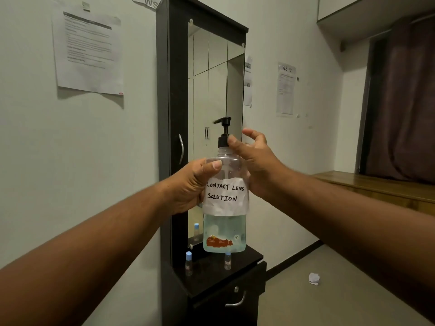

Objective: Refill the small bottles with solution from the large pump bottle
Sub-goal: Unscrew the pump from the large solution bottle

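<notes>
I hold a large clear pump bottle (224, 229) up in front of the mirror; its paper label reads "CONTACT LENS SOLUTION" and pale liquid fills its lower part. My left hand (191, 184) grips the bottle's body from the left. My right hand (253, 158) pinches the black pump collar (222, 141) at the neck, its other fingers spread. Two small clear bottles with blue caps stand on the dark shelf below: one at the left (188, 263), one under the big bottle (227, 261).
A tall dark cabinet (173, 95) with a mirror (211, 74) holds the shelf (211, 276), with a handled drawer (235, 301) beneath. Papers hang on the wall. A crumpled tissue (314, 278) lies on the floor at right. A wooden ledge (376, 184) runs under a curtain.
</notes>
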